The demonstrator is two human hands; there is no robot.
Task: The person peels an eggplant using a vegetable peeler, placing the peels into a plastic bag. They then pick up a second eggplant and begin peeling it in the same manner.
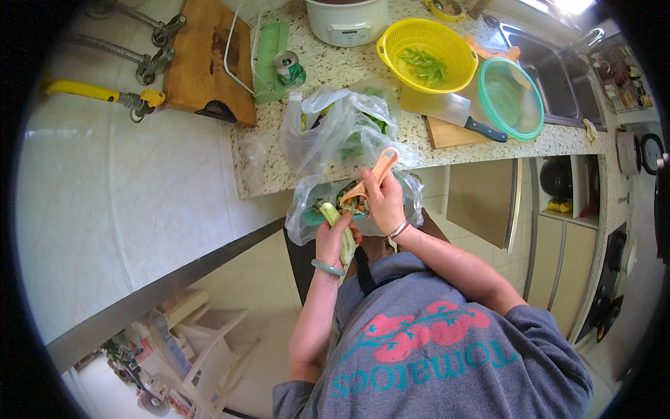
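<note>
My left hand (332,241) grips a long pale-green peeled vegetable (346,246), its kind unclear, with one end pointing up past my thumb. An orange peeler (384,163) is held by its handle in my right hand (386,203). The peeler's head hangs close to the vegetable; whether the blade touches it I cannot tell. Below both hands is a bin lined with a clear plastic bag (301,230), holding mixed vegetable scraps (327,201). On the counter just beyond, a clear plastic bag (335,123) contains green vegetables, partly hidden by the film.
A yellow colander (387,57) with green slices stands on the counter (324,68). Near it lie a cleaver (439,105), a cutting board (450,133) and a green-rimmed bowl (510,99). A green can (289,69) and a white cooker (348,23) are further back. A cabinet door (484,196) hangs open at right.
</note>
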